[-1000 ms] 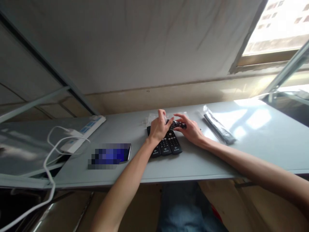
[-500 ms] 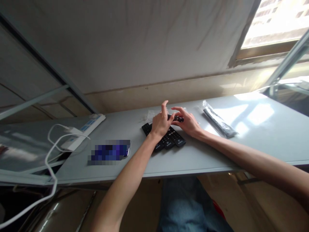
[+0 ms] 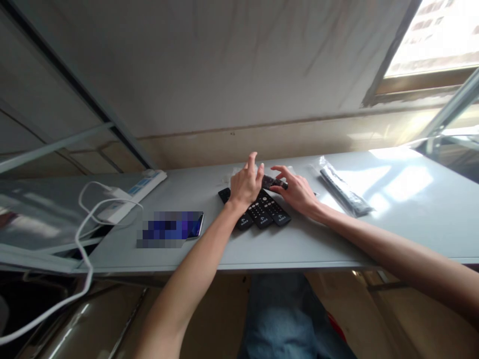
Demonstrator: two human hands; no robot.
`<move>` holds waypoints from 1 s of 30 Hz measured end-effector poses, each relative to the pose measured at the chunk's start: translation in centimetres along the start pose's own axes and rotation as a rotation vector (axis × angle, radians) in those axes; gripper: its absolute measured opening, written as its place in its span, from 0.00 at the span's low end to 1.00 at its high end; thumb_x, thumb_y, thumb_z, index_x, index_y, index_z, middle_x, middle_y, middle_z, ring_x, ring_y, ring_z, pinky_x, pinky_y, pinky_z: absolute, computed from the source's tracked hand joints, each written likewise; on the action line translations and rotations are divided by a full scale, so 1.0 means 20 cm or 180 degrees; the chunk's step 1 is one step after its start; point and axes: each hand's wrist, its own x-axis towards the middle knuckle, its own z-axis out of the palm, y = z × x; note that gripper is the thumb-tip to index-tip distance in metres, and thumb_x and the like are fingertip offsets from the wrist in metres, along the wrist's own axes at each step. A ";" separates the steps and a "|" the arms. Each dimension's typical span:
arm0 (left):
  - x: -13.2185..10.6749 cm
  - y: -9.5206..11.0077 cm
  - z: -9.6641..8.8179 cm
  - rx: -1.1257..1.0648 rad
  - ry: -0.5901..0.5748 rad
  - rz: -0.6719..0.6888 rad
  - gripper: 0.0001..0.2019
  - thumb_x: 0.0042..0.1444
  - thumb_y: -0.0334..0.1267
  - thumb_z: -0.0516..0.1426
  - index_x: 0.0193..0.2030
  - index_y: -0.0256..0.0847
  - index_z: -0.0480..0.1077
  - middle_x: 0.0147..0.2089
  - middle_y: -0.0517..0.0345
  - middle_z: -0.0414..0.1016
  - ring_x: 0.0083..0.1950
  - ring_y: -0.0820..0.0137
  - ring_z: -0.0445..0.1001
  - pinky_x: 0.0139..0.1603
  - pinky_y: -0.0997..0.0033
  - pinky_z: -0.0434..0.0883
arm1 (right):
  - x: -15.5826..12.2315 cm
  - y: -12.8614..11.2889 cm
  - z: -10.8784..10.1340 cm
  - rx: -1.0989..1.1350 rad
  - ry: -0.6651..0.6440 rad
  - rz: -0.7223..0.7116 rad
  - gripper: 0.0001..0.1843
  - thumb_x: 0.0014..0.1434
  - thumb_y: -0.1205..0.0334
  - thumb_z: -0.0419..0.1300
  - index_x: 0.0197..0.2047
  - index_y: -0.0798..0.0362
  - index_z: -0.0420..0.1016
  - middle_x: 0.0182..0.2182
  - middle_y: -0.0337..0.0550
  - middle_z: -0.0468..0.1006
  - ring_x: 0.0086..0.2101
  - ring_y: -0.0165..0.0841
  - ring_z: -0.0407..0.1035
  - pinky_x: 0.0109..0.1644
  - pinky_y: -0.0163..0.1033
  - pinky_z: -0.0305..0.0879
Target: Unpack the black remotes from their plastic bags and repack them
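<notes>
Three black remote controls lie side by side on the grey table. Above their far ends, my left hand and my right hand together hold a fourth black remote crosswise. The left hand's fingers curl round its left end with the index finger raised. The right hand pinches its right end between thumb and fingers. A clear plastic bag lies on the table just behind the hands, partly hidden by them.
A remote wrapped in a clear bag lies to the right. A phone lies to the left, and further left a white power strip with white cables running off the table edge. A wall stands behind.
Both hands with the held remote have lowered a little toward the row of remotes. The camera view has shifted slightly.
</notes>
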 end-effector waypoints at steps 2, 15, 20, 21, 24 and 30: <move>0.01 -0.02 -0.04 0.0451 -0.0011 -0.0313 0.27 0.79 0.52 0.39 0.69 0.42 0.68 0.53 0.42 0.86 0.51 0.55 0.84 0.52 0.62 0.74 | -0.01 0.00 -0.01 -0.0036 -0.0061 0.0076 0.29 0.69 0.54 0.64 0.70 0.49 0.67 0.52 0.54 0.85 0.41 0.47 0.81 0.46 0.49 0.71; 0.06 -0.19 0.07 0.0172 -0.0054 -0.0833 0.19 0.75 0.41 0.48 0.44 0.44 0.80 0.46 0.45 0.86 0.47 0.55 0.83 0.45 0.65 0.69 | -0.08 -0.03 -0.07 -0.0122 -0.0648 -0.0004 0.20 0.78 0.50 0.44 0.54 0.50 0.73 0.38 0.48 0.82 0.34 0.40 0.72 0.39 0.42 0.63; 0.06 -0.17 0.08 -0.0354 -0.0008 -0.0382 0.18 0.73 0.41 0.51 0.36 0.43 0.78 0.36 0.49 0.84 0.38 0.60 0.79 0.39 0.67 0.63 | -0.06 -0.05 -0.12 0.0415 -0.1062 0.0027 0.29 0.77 0.40 0.42 0.28 0.48 0.58 0.22 0.36 0.63 0.26 0.31 0.55 0.31 0.39 0.53; 0.05 -0.16 0.08 -0.0401 -0.0041 -0.0275 0.18 0.73 0.42 0.51 0.35 0.43 0.78 0.34 0.50 0.83 0.37 0.61 0.78 0.38 0.67 0.62 | -0.06 -0.05 -0.13 0.0469 -0.1125 0.0046 0.30 0.77 0.38 0.42 0.27 0.48 0.55 0.22 0.35 0.60 0.25 0.30 0.53 0.31 0.39 0.51; 0.05 -0.15 0.09 -0.0404 -0.0252 0.0089 0.18 0.73 0.42 0.51 0.35 0.44 0.78 0.33 0.52 0.82 0.36 0.62 0.77 0.37 0.67 0.61 | -0.07 -0.06 -0.12 0.0452 -0.1292 0.0053 0.30 0.75 0.36 0.44 0.27 0.48 0.54 0.21 0.34 0.57 0.25 0.29 0.49 0.30 0.39 0.47; 0.05 -0.16 0.11 -0.0963 -0.0546 0.0417 0.20 0.72 0.46 0.51 0.33 0.43 0.78 0.33 0.52 0.82 0.37 0.63 0.77 0.40 0.67 0.65 | -0.07 -0.05 -0.11 0.0442 -0.1071 0.0178 0.31 0.74 0.34 0.44 0.26 0.48 0.55 0.21 0.35 0.58 0.25 0.30 0.49 0.30 0.39 0.47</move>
